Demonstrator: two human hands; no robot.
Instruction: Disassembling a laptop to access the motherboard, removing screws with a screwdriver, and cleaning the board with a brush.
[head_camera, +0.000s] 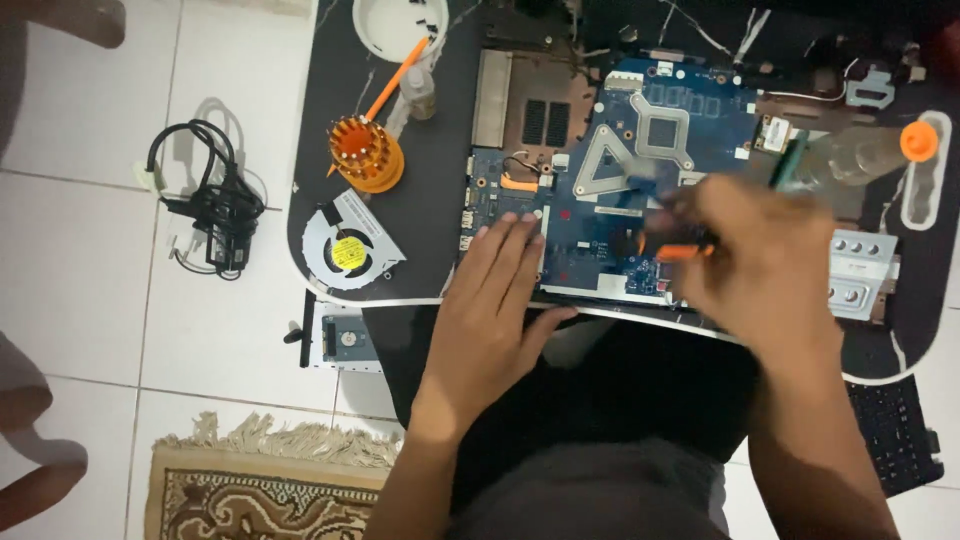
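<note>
A blue laptop motherboard (640, 190) lies in an opened laptop base on a small black table (420, 200). My left hand (490, 310) rests flat on the board's near left corner, fingers spread, holding nothing. My right hand (760, 260) is blurred over the board's right part and grips a screwdriver with an orange and black handle (685, 250), its tip pointing toward the board's middle. A grey metal heatsink bracket (640, 150) sits on the board just beyond the screwdriver tip.
On the table's left: an orange screwdriver-bit holder (365, 152), a cooling fan (348, 248), a small bottle (418, 92), a white round container (395, 25). A clear bottle with orange cap (865, 152) lies right. A hard drive (345, 338), power adapter (215, 215), rug (260, 485) and keyboard (895, 430) are on the tiled floor.
</note>
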